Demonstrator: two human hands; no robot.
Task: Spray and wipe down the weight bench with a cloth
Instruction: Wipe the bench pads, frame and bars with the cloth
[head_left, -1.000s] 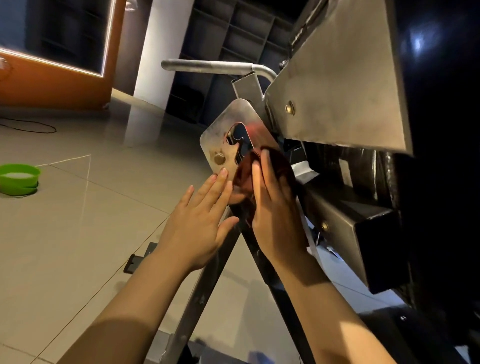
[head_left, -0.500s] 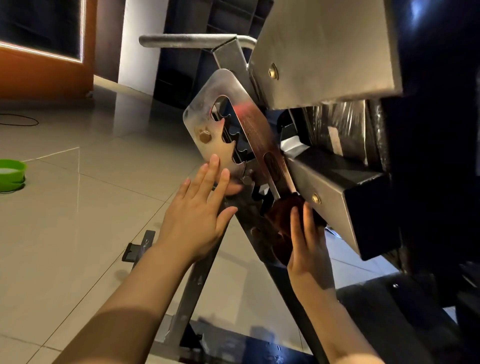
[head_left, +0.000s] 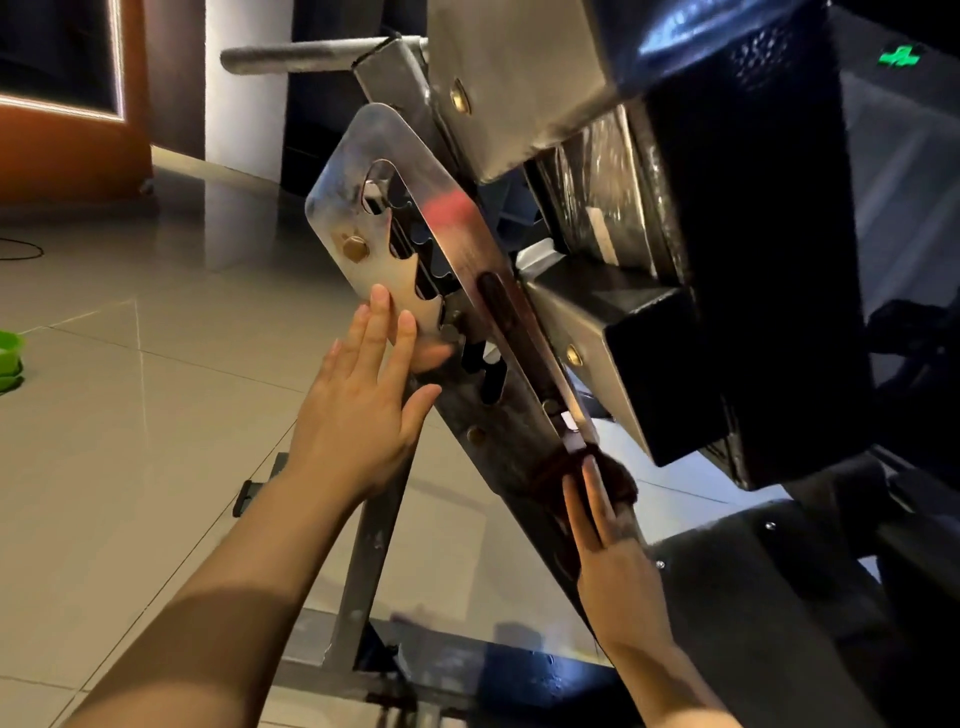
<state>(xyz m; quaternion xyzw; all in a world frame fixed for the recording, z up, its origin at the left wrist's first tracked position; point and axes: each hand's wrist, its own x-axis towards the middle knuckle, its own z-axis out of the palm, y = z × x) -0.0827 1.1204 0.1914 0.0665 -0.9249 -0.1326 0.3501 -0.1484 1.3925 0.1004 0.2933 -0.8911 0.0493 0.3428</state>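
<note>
The right hand (head_left: 608, 551) was low on the slanted steel frame (head_left: 524, 457) of the weight bench (head_left: 748, 291), straight fingers pressing a dark reddish cloth (head_left: 618, 480) flat against the metal near the lower end of the rail, just below the notched adjustment plate (head_left: 395, 208). The left hand (head_left: 363, 410) was spread, fingers straight, fingertips resting on the toothed lower edge of that plate, bracing it. The risk was right there: those cut-out notches and the plate's edges looked sharp, and a slip of the bracing fingers into the slot could have pinched or nicked them, particularly if the backrest shifted under the push. The cloth was only pinned by flat fingers, not gripped, so a fast stroke could have left it behind or snagged it on a bolt head (head_left: 475, 434). No spray bottle was in view. A green bowl (head_left: 9, 358) sat on the tiled floor (head_left: 156, 415), far left.
</note>
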